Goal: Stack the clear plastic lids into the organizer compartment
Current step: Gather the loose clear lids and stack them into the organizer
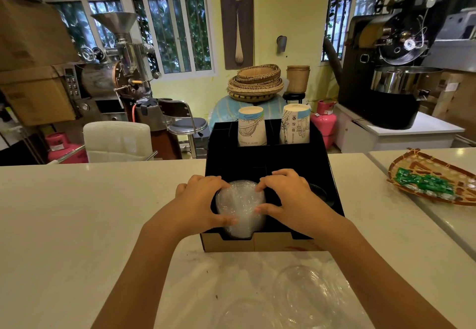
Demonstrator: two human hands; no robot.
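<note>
Now both hands, left (pixel 203 200) and right (pixel 288 197), clasped around the lid stack (pixel 240 207) inside the organizer (pixel 270 164).

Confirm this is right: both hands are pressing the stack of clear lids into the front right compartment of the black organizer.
Not quite. The head view shows the left hand and right hand holding the stack of clear lids in the front left compartment of the black organizer, not the right one.

Coffee shop workroom: coffee roasters (pixel 391 53), paper cups (pixel 252 125), serving counter (pixel 77 213).
</note>
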